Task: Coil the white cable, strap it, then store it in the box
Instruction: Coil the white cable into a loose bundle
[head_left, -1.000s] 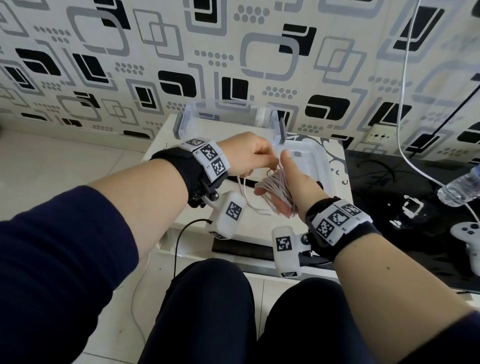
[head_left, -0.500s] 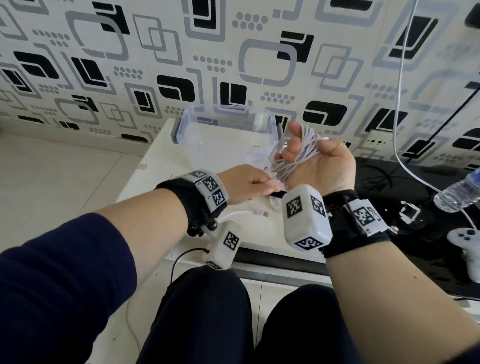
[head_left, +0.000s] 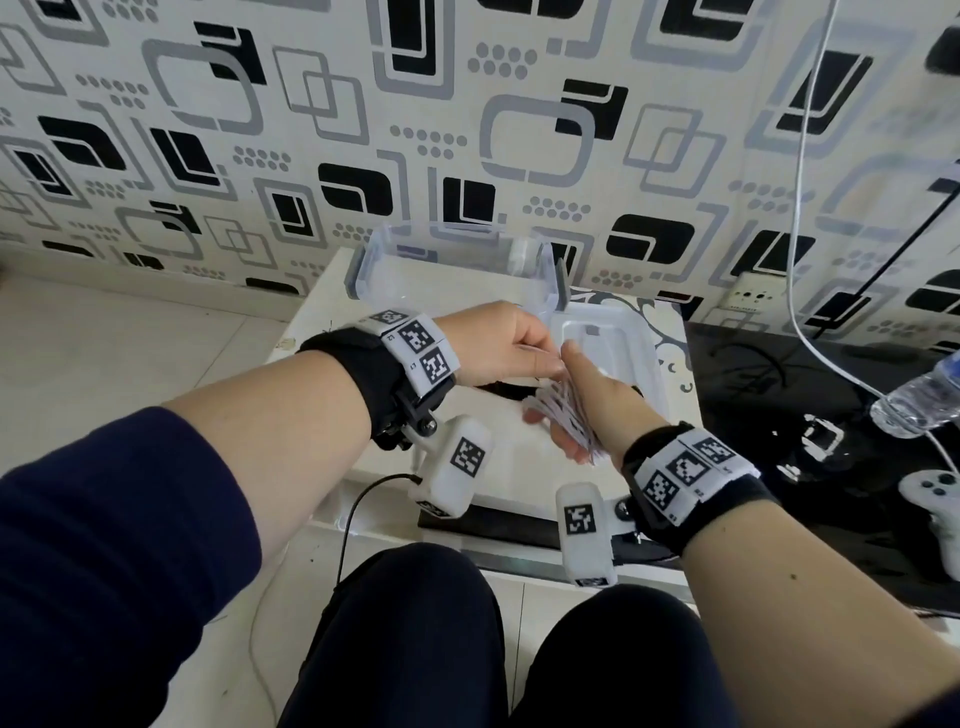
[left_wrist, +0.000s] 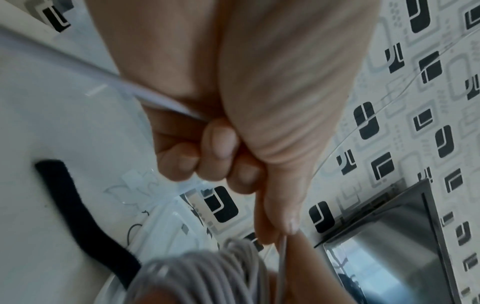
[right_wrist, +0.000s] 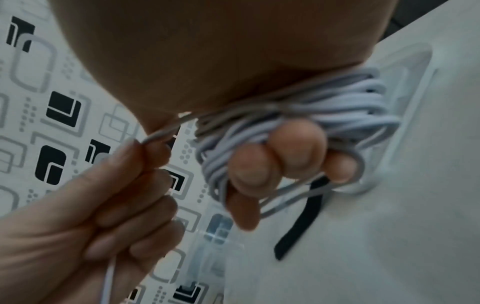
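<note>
The white cable (head_left: 563, 423) is wound in several loops round the fingers of my right hand (head_left: 587, 410), which holds the coil (right_wrist: 350, 102) above the white table. My left hand (head_left: 511, 348) meets the right thumb and pinches the cable's free end (left_wrist: 281, 242) between thumb and forefinger; its other fingers are curled. A black strap (right_wrist: 301, 222) lies flat on the table under the hands. The clear plastic box (head_left: 363, 270) stands open at the table's back edge, with its lid (head_left: 613, 343) lying beside it on the right.
A black glass surface (head_left: 779, 395) to the right carries a water bottle (head_left: 919, 400) and a white game controller (head_left: 935, 499). Another white cable (head_left: 795, 208) hangs down the patterned wall. A thin black cord (head_left: 353, 519) runs off the table's front edge.
My right hand has come down from its raised, turned-over pose and rotated back. My left hand has moved up to it with the free end, which is shorter now.
</note>
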